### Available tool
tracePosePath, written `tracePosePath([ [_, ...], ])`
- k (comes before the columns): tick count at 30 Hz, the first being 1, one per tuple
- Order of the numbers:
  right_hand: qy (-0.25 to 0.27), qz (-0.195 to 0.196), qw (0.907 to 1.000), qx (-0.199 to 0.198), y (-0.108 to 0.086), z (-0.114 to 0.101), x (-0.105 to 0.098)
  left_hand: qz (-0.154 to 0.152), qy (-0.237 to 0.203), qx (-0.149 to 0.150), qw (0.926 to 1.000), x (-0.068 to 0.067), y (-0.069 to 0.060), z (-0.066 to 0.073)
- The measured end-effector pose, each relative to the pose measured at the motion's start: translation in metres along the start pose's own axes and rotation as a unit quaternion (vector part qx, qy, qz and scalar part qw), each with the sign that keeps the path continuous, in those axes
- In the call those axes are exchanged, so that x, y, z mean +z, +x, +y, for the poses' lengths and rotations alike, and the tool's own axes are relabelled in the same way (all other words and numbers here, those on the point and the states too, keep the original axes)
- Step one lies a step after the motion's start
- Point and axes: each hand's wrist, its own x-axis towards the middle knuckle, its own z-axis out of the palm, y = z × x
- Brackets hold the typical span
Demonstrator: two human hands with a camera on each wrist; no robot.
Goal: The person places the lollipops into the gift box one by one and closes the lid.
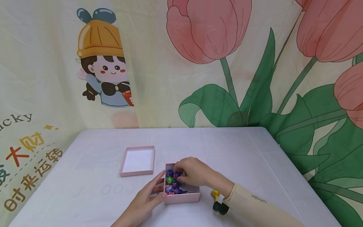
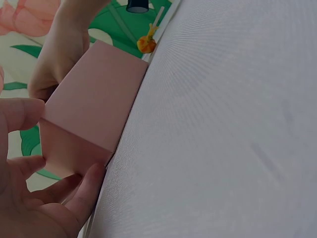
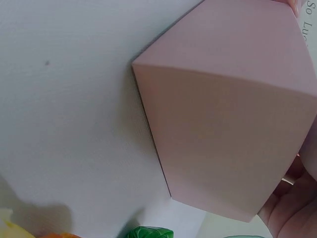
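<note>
A pink box point(image 1: 184, 198) stands on the white table, its left part filled with several purple, blue and green wrapped lollipops point(image 1: 170, 180). My left hand point(image 1: 146, 200) rests against the box's left side, thumb by the front corner and fingers along the wall; in the left wrist view its fingertips point(image 2: 91, 176) touch the pink cardboard. My right hand point(image 1: 194, 172) reaches over the box's right rim, thumb and index finger about a purple lollipop point(image 1: 176, 175). The right wrist view shows mainly the box's outer walls point(image 3: 223, 134), so the grip is hidden there.
A pink box lid point(image 1: 136, 172) lies inside-up behind and left of the box. A yellow-orange lollipop point(image 1: 216, 193) and a small black cylinder point(image 1: 220, 208) lie under the right forearm. In the right wrist view a green wrapped piece point(image 3: 148, 232) shows at the bottom edge.
</note>
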Motion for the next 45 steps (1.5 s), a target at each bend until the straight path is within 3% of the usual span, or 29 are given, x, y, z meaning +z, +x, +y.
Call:
tracePosePath([
  [14, -0.020, 0.001, 0.9998, -0.004, -0.002, -0.002, 0.003, 0.003, -0.002, 0.011, 0.9999, 0.000, 0.000, -0.001],
  [30, -0.007, -0.015, 0.9999, -0.002, -0.005, -0.005, -0.002, 0.003, 0.000, 0.005, 1.0000, 0.000, 0.000, 0.000],
  [38, 0.010, 0.023, 0.9997, -0.001, -0.017, -0.003, -0.021, 0.006, 0.003, 0.019, 0.9998, 0.001, -0.001, -0.001],
  [45, 0.027, 0.072, 0.9970, -0.014, -0.036, 0.008, -0.040, 0.009, 0.007, 0.010, 0.9999, 0.001, -0.001, 0.000],
])
